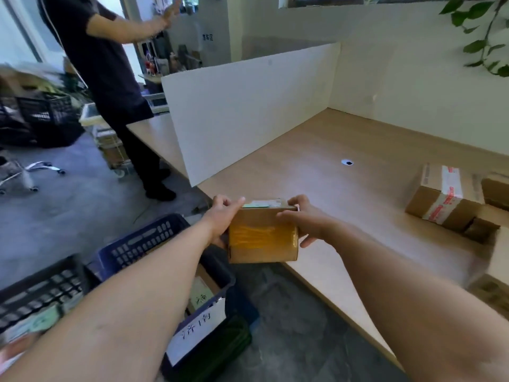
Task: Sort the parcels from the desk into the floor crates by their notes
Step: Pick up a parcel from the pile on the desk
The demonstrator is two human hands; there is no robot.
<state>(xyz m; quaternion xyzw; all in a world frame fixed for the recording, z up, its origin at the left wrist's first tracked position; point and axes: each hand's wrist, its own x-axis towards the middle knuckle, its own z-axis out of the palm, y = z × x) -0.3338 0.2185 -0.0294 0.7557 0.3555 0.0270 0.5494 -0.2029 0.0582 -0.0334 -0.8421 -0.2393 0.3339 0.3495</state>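
Both hands grip one taped parcel (263, 234): left hand (220, 219), right hand (305, 220) clamped on its sides. Blue crate (143, 244) sits below on floor.

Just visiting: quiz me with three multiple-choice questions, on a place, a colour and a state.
1. Where is the red-taped parcel? A on the desk B in a crate C on the floor
2. The crate bearing the white label is: A red B blue C yellow
3. The small parcel is: A held in mid-air B on the floor C stacked on another
1 A: it rests on the desk. 2 B: its walls are dark blue. 3 A: left hand and right hand grip its sides.
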